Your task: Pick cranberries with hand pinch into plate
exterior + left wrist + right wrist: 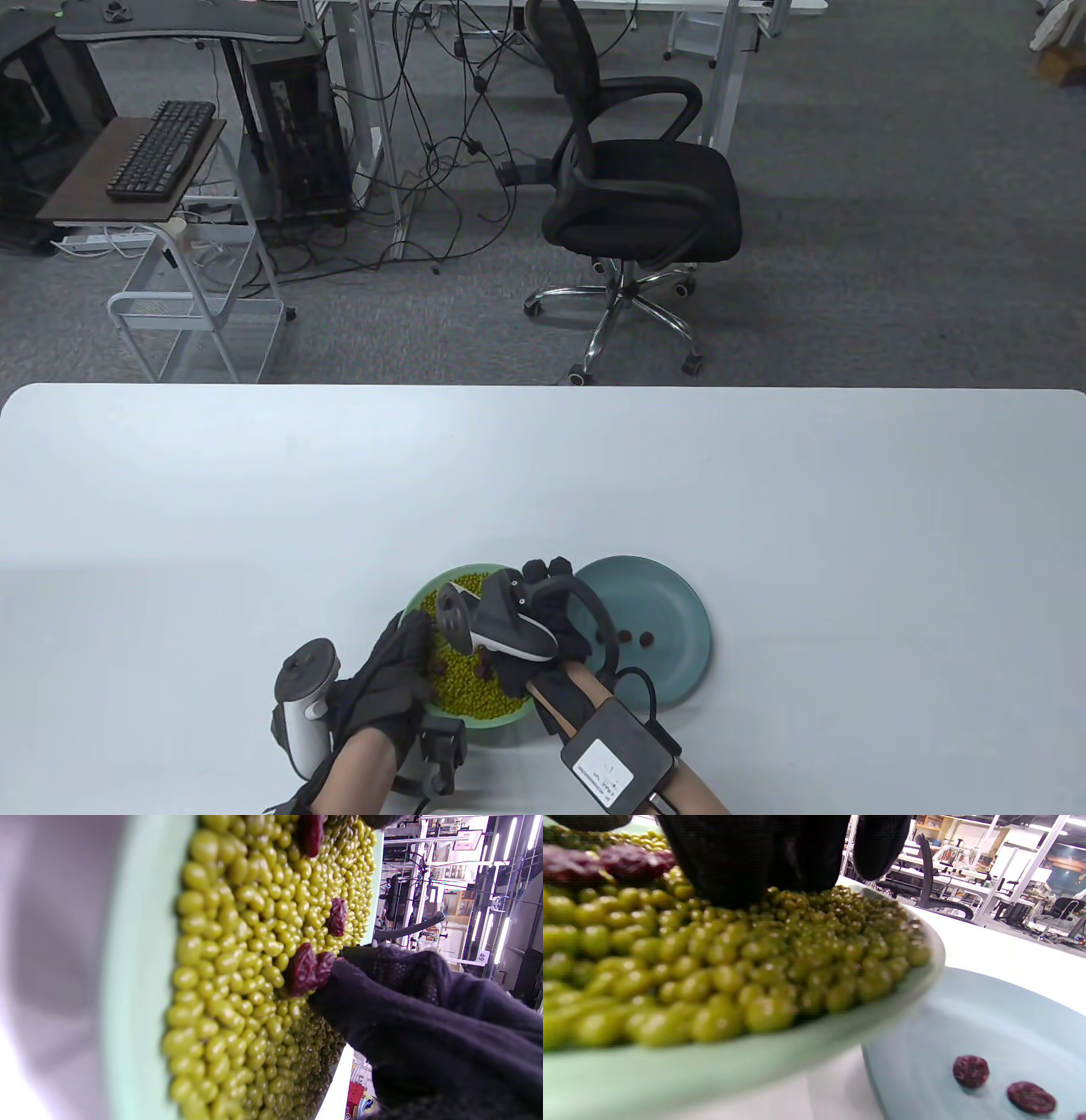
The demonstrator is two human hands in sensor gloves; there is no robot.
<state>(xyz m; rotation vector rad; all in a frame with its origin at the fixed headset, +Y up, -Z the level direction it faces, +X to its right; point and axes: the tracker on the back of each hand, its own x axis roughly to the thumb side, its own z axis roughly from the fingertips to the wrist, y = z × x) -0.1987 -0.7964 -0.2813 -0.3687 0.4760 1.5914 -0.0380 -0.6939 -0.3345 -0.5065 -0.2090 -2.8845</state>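
Two black-gloved fingers (339,984) pressed together on a dark red cranberry (306,968) in the left wrist view, so looks like a pinch closing on it. Whose fingers though? Judging from the table view, the right hand (543,624) reaching in over the green bowl (424,594), but can't swear to it. No way to tell from the right wrist view itself: just dark glove down on the green beans (725,955), fingertips buried, grip hidden.

Left hand (394,671) resting on the bowl's near-left rim, fingers curled over the edge, seemingly just steadying it.

Key relation for the coming move: teal plate (679,594) just right of the bowl, rims touching or nearly, so a short carry rightward once the berry lifts. Right hand clearly the nearer one for that. The pinched berry looks wrinkled and longish, but can't call its long axis.

More cranberries scattered on the beans, one farther in (337,916). Couple already on the plate (970,1070), sharp in the right wrist view, tiny dots from above. White surface (254,509) under everything.
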